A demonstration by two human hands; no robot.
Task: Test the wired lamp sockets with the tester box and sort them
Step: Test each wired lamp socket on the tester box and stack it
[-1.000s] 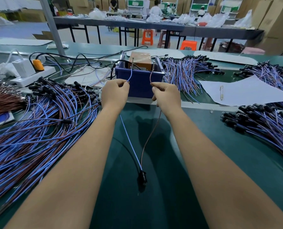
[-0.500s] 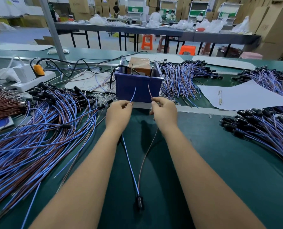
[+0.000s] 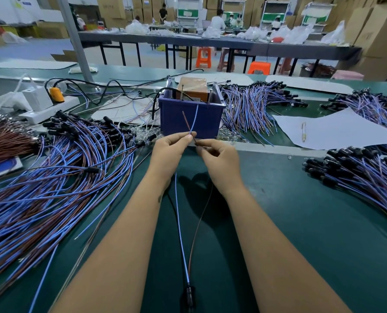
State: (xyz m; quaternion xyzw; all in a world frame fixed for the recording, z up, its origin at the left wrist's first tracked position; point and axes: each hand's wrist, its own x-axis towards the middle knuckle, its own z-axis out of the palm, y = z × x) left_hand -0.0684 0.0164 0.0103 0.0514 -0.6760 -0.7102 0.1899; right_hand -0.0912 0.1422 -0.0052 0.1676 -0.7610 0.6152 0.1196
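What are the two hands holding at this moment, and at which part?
One wired socket, by its free wire ends: the left hand pinches the blue wire, the right hand pinches the brown wire. The socket itself hangs low, untouched.

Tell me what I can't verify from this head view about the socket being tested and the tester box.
- Socket: at the bottom edge of the head view, dark and blurred; its type and condition are unreadable.
- Tester box: mostly hidden behind the blue bin wall; no indicator or reading shows.
- Grip points: fingers of the left hand and right hand cover where the blue wire and brown wire are pinched.
- Wire tips: too thin to tell whether stripped.
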